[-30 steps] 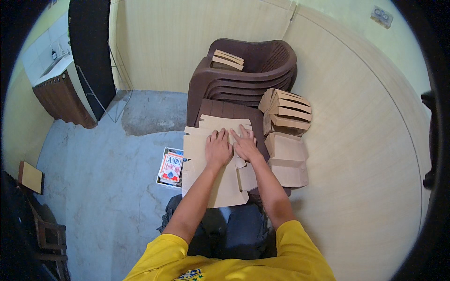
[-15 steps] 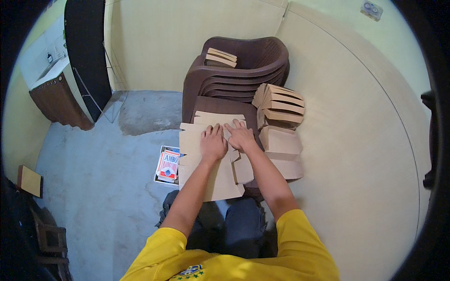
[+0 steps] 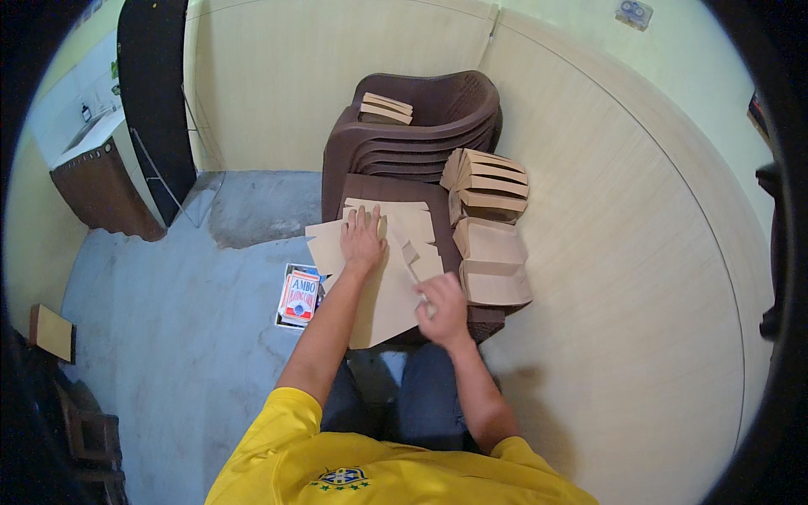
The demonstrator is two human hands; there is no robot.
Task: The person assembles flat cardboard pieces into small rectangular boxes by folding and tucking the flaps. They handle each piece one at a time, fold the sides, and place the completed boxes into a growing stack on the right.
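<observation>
A flat brown cardboard box blank point(image 3: 379, 307) with cut slots and flaps lies across the seat of a brown plastic chair point(image 3: 438, 195). Pressing down on its far left part is my left hand point(image 3: 363, 242), fingers stretched out and a little spread. My right hand point(image 3: 444, 310) is closed at the blank's right edge, its fingers curled round a flap there. That side of the sheet is lifted and folding over; slight blur hides just how the fingers grip.
Right of the blank stand an open folded cardboard box point(image 3: 497, 282) and a stack of nested boxes point(image 3: 488, 181). More folded cardboard point(image 3: 387, 108) rests on the stacked chairs point(image 3: 421, 139). A small box of playing cards point(image 3: 300, 296) sits on the floor at left.
My right hand has moved from the far part of the blank back toward me and closed on its right flap. My left hand has slid slightly left and away; the blank has turned.
</observation>
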